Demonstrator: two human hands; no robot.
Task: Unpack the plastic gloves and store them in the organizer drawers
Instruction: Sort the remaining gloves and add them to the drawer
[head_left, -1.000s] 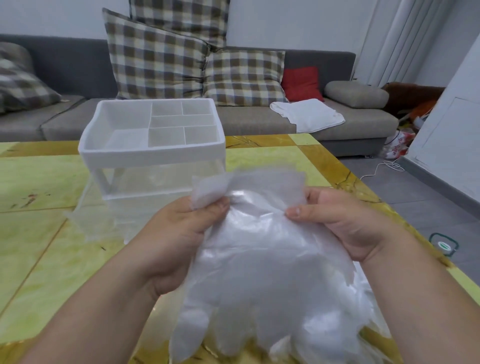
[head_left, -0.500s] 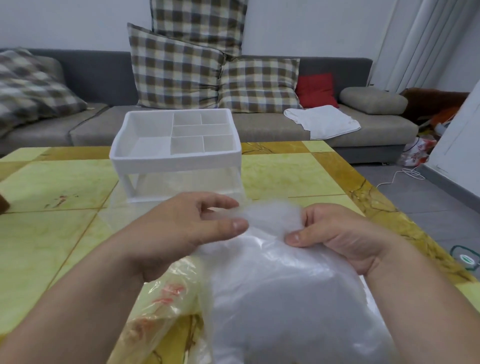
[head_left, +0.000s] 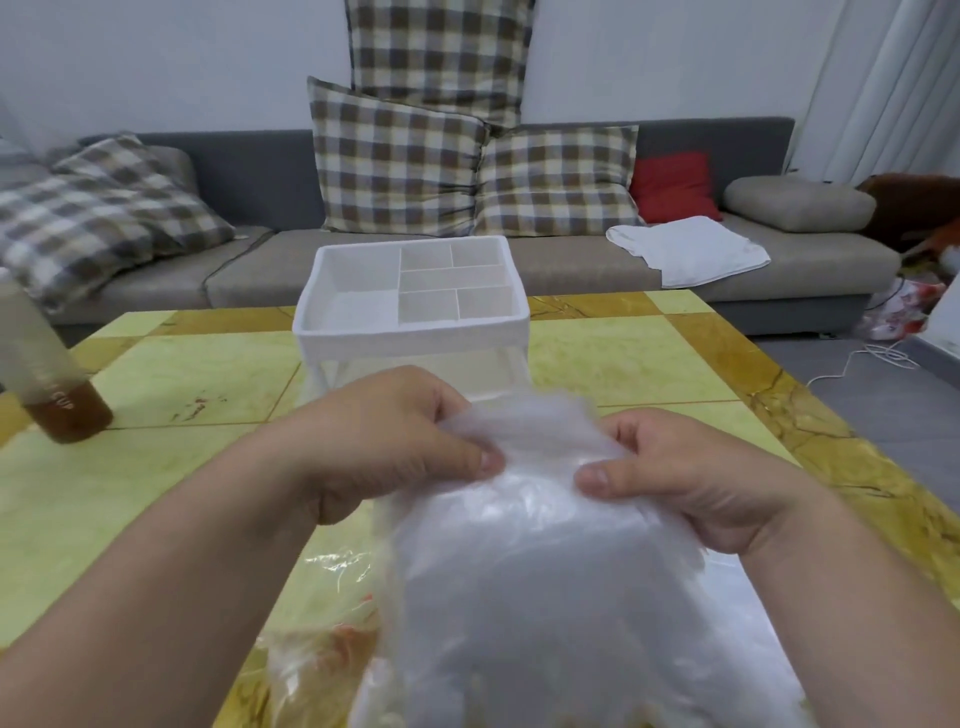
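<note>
1. Hard to read: the plastic gloves (head_left: 545, 561) are showing as one blurred translucent stack, so single gloves cannot be counted. The stack's lower end is running off the bottom edge.
2. The white organizer (head_left: 410, 325) is standing on the worktop (head_left: 171, 374) just behind the hands. Its lower part is sitting behind the hands and gloves, so I cannot make out the drawers.
3. A frosted bottle (head_left: 52, 384) with brown liquid is standing far left, with its top blurred and cut off. A clear wrapper (head_left: 322, 654) with orange print is lying on the worktop, partly covered by the gloves.
4. Counts: two hands, one glove stack, one organizer. Its top tray is showing six compartments, one large on the left and five small on the right. One bottle, one wrapper. On the sofa (head_left: 249, 275) behind: four plaid cushions (head_left: 395, 161), one red cushion (head_left: 672, 187), one white cloth (head_left: 685, 249).
5. Grip: the left hand (head_left: 395, 447) and right hand (head_left: 691, 483) are both pinching the stack's top edge. Each thumb is pressing on the near face and the fingers are curling behind. The hands are holding the gloves above the worktop, in front of the organizer.
</note>
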